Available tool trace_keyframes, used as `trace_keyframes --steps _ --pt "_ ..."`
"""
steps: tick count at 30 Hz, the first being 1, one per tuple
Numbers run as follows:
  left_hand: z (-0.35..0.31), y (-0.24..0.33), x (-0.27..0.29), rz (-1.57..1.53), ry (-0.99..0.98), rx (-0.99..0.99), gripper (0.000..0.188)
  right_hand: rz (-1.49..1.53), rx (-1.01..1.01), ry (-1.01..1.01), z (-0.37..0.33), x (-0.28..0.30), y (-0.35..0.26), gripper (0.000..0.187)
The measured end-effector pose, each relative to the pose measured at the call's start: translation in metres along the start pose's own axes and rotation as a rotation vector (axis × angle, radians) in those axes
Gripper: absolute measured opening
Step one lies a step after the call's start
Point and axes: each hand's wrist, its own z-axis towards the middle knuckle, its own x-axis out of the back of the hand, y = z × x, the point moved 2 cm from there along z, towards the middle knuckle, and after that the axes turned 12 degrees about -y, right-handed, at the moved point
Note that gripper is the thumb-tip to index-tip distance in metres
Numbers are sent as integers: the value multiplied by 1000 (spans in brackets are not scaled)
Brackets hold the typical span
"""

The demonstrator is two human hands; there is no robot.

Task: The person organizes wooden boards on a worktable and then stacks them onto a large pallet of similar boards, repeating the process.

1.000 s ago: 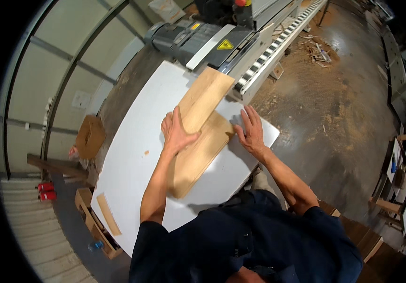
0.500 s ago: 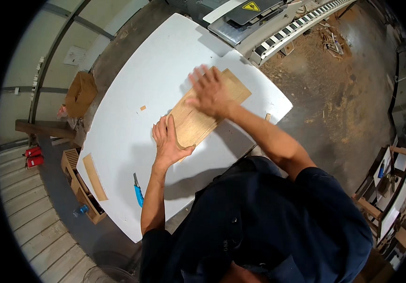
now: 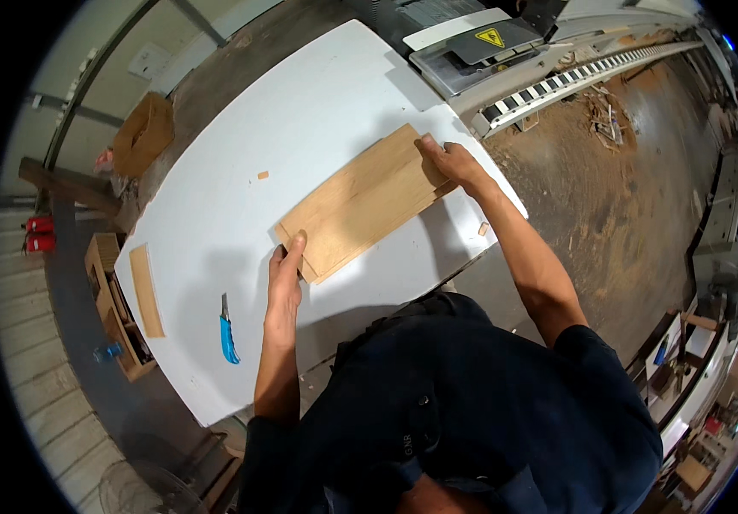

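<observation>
My left hand (image 3: 283, 287) has its grip on the near corner of the wooden board (image 3: 360, 203), thumb pressed on top, while my right hand (image 3: 453, 163) holds the far end with fingers flat over its edge. The board lies flat in the middle of the frame on the white table (image 3: 240, 146). A blue utility knife (image 3: 228, 332) lies lower left, well apart from a thin wood strip (image 3: 146, 291).

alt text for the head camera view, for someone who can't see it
A person's left hand and right hand grip opposite ends of a wooden board lying flat on a white table. A blue utility knife and a thin wood strip lie to the left.
</observation>
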Motion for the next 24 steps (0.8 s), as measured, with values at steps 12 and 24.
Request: trace_keyframes --steps 12,24 --pt "27 17 -36 65 -107 261 61 278 -3 -102 -10 4 5 78" --pt "-8 -9 -8 452 38 -478 66 179 585 -104 -85 -24 12 98"
